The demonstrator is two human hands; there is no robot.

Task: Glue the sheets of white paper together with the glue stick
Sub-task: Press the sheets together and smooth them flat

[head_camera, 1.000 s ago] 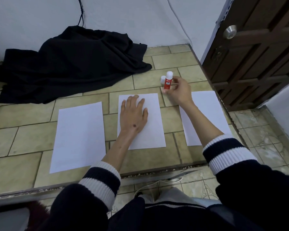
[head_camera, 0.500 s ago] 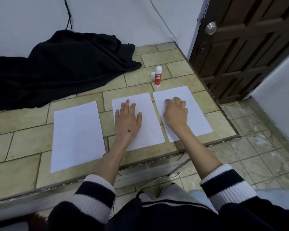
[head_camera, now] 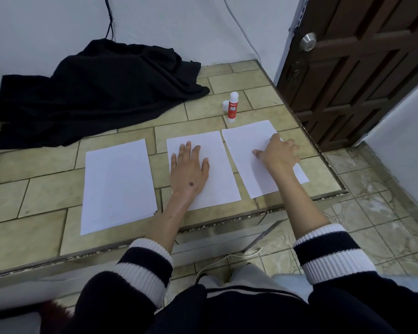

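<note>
White paper lies in three places on the tiled counter [head_camera: 46, 189]: a left sheet [head_camera: 117, 184], or perhaps a thin stack since its lower edge looks layered, a middle sheet [head_camera: 223, 165] and a right sheet [head_camera: 245, 145]. The middle and right sheets lie side by side with only a thin strip of tile between them near their top corners.

The left hand [head_camera: 188, 168] rests flat on the middle sheet, fingers spread and palm down, pinning it and gripping nothing. The right hand [head_camera: 276, 151] sits on the right sheet with its fingers loosely curled and the thumb stretched toward the middle sheet; it seems to press or nudge the paper and closes around nothing.

The glue stick [head_camera: 232, 107] stands upright on the counter just beyond the far edges of the two sheets, its white cap [head_camera: 225, 105] resting beside it, so it appears uncapped. It is near the right hand but apart from it, forward and a little to the left.

My judgement is that the step in hand is the placing of the right sheet against the middle one. No glue shows on the paper, though a clear film would be hard to see. The next move probably calls for aligning or overlapping the edges while the left hand keeps the middle sheet from sliding.

A black cloth [head_camera: 94, 92] lies heaped at the back of the counter, clear of the work.
</note>
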